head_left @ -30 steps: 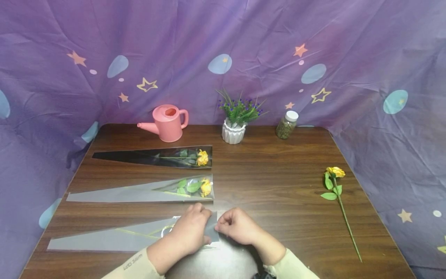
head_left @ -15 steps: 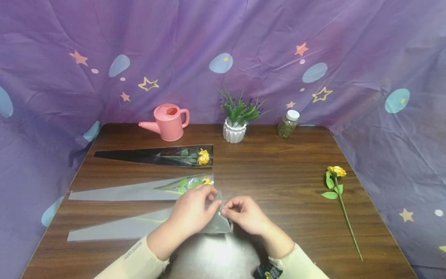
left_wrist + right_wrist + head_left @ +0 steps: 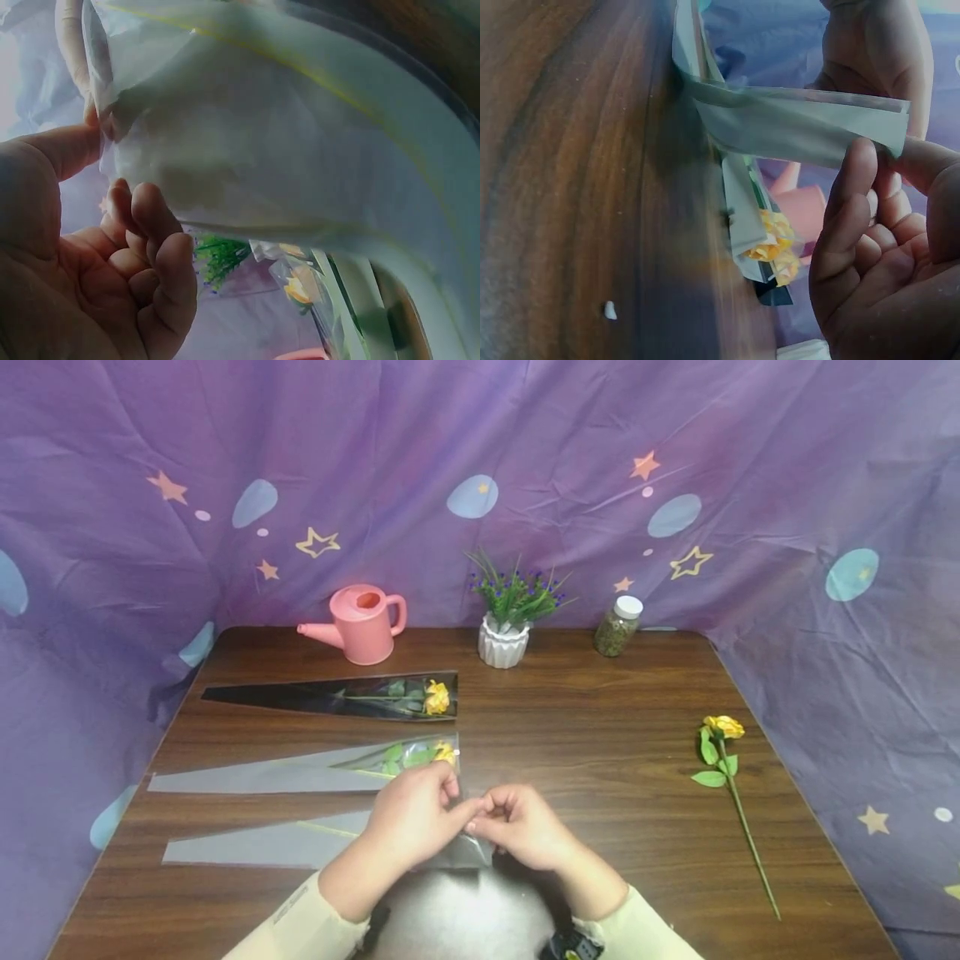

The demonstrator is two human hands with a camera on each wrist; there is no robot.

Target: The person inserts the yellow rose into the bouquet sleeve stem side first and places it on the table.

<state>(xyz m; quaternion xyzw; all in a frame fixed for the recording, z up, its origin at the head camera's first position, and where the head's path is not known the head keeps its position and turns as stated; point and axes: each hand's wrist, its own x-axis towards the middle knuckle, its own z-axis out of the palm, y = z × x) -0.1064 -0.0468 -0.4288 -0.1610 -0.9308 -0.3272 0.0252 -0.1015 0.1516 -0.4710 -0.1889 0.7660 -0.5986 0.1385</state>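
A clear-and-grey tapered flower sleeve (image 3: 247,843) with a thin yellow line lies at the front, its wide end lifted off the table. At that end my left hand (image 3: 412,814) and right hand (image 3: 528,831) meet, fingertips nearly touching. The right wrist view shows my right thumb and forefinger pinching the corner of the sleeve (image 3: 802,127). In the left wrist view, my left thumb is on the edge of the sleeve (image 3: 255,142), with the other fingers curled just below. The sleeve's mouth is partly hidden behind the hands.
Behind lie a grey sleeve (image 3: 255,777) and a black sleeve (image 3: 277,695), each holding a yellow rose. A loose yellow rose (image 3: 723,727) lies at the right. Along the back stand a pink watering can (image 3: 365,631), a potted plant (image 3: 504,643) and a jar (image 3: 617,631).
Both hands have lifted the wide end of the front sleeve and moved slightly away from me. The sleeve has shifted right, and the hands have come closer together.
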